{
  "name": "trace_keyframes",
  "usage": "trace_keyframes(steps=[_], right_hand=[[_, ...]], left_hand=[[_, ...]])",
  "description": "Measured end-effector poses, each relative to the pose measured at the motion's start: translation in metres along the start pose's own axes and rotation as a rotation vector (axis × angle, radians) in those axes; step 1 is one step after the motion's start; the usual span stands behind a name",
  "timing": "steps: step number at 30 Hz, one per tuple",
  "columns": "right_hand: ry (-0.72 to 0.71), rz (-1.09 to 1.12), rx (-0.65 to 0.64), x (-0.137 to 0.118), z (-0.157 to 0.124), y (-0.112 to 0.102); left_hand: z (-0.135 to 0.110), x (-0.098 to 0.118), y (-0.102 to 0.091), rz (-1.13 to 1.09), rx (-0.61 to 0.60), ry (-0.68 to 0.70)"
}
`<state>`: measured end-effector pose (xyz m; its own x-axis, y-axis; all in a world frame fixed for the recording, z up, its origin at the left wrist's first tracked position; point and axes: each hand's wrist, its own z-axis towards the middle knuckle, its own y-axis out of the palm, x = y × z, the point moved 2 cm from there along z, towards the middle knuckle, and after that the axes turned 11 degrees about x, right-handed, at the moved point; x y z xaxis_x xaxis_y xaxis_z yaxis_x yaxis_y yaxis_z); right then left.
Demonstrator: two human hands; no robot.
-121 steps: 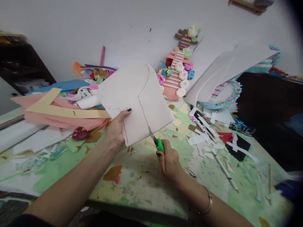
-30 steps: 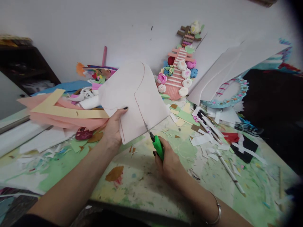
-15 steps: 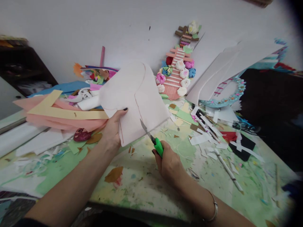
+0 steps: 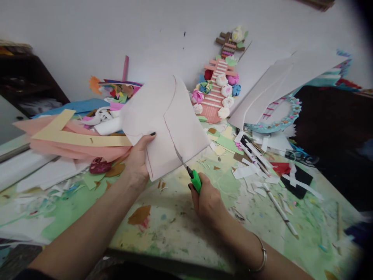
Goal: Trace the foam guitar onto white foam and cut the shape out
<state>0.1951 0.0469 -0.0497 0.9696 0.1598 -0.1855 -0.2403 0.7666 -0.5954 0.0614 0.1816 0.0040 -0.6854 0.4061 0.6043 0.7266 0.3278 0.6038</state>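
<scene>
My left hand [image 4: 141, 157] grips a white sheet of card [image 4: 157, 116] by its lower left part, thumb on the front face. Curved reddish lines are drawn on the card, which is held up at a tilt over the table. In my right hand [image 4: 208, 198] is a green-handled utility knife [image 4: 196, 181], its long blade out. The blade lies against the card's lower part, with its tip at the drawn middle line. My fingers are wrapped round the handle.
Paint-stained table [image 4: 175, 241] with paper scraps. A flower-covered paper instrument [image 4: 215, 93] leans on the wall. To the right are a large white sheet [image 4: 271, 85], a round blue-rimmed piece [image 4: 274, 126] and a white stick [image 4: 281, 212]. Yellow strips [image 4: 81, 138] lie left.
The knife's tip has moved slightly up along the drawn line, and the blade lies closer to the card. The card's top has tilted a little; both hands keep their hold.
</scene>
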Motion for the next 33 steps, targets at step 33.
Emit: trace_keyframes(steps=[33], right_hand=[[-0.056, 0.025, 0.131, 0.002, 0.004, 0.002]], left_hand=[[-0.011, -0.017, 0.0, 0.062, -0.077, -0.082]])
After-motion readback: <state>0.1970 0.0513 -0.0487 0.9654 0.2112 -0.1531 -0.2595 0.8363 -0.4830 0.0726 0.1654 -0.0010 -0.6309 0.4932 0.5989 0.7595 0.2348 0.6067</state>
